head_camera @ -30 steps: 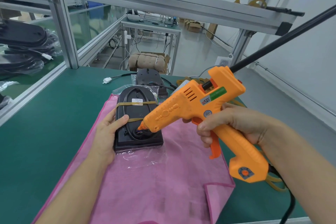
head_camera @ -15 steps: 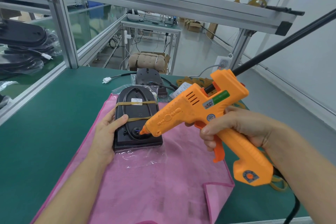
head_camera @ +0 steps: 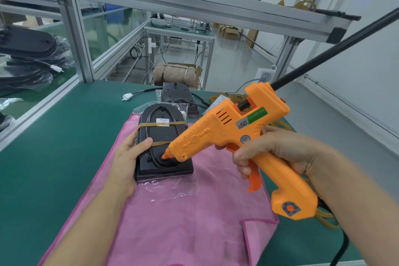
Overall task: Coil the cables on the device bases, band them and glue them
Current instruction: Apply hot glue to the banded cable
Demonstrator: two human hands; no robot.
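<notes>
Nozzle of the glue gun (head_camera: 226, 136) has dropped closer since a second ago and now sits at the cable (head_camera: 160, 163) loop near the front end of the device base (head_camera: 164, 147). Right hand (head_camera: 278, 153) wraps the handle, a finger on the trigger; left hand (head_camera: 127, 157) grips the base's left edge, thumb on top.

Progress: cable coiled, two rubber bands (head_camera: 162, 124) across; gluing appears under way. No glue bead discernible. A second base (head_camera: 176, 93) behind this one looks unfinished, its cable loose.

Base lies on a pink cloth (head_camera: 194, 222) over the green table (head_camera: 54, 136). Left of the base, beyond the aluminium frame (head_camera: 77, 41), more bases are stacked (head_camera: 28, 49). Behind: another workbench, cartons on the floor.
</notes>
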